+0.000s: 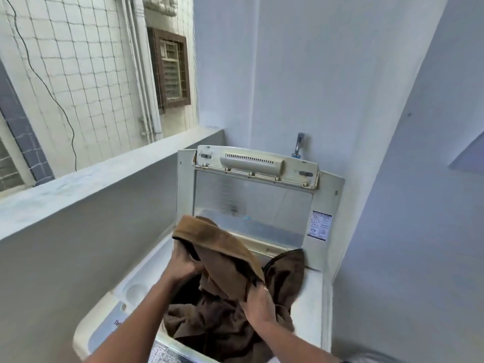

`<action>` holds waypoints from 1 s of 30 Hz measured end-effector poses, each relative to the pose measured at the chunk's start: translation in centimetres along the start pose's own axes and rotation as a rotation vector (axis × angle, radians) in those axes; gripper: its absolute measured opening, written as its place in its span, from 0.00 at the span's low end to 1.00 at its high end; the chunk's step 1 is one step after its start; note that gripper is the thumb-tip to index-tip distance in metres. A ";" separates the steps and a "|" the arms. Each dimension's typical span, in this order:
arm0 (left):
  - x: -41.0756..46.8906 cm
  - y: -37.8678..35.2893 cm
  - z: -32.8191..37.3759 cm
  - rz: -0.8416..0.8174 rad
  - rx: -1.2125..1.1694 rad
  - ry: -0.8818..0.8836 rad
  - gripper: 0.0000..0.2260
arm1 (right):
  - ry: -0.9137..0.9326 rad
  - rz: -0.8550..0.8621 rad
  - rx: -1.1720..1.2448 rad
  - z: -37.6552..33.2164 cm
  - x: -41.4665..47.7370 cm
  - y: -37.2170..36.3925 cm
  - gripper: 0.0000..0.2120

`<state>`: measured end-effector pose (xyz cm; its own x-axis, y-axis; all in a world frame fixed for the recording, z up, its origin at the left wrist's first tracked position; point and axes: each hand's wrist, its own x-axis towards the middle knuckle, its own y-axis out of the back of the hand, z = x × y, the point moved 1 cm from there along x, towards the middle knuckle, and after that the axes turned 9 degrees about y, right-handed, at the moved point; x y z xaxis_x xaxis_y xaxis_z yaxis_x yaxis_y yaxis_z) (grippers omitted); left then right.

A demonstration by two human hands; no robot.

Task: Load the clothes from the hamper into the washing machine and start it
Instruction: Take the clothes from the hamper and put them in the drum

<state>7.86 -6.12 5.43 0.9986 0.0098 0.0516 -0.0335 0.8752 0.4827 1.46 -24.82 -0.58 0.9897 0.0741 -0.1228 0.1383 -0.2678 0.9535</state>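
Gripping a brown garment point(222, 260) above the open drum, the left hand point(187, 267) has its fingers curled into a dark-edged fold at ten o'clock of the opening. The right hand point(258, 303) has its fingers curled round a bunch of the same cloth at three o'clock. The fabric looks soft, thick and matte. Its lower folds lie heaped inside the drum of the washing machine point(146, 273), a cream plastic top-loader. The lid point(251, 205), a clear ribbed pane in a cream frame, stands upright at twelve o'clock. A printed sticker point(320, 224) on its right frame is too small to read. Purple lettering point(118, 322) on the left deck is partly hidden by the left forearm, and the print on the control panel point(167, 355) at six o'clock is blurred. A metal tap point(300, 144) rises behind the lid.
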 end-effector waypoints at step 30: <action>0.0 -9.0 -18.6 -0.720 1.042 0.736 0.33 | 0.032 -0.351 -0.030 2.8 2.4 -3.7 0.51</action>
<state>8.96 -5.03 -15.15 0.5963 0.2500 -0.7628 0.7762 0.0628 0.6273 3.40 -26.37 -5.13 0.8802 0.1864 -0.4364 0.4683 -0.1923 0.8624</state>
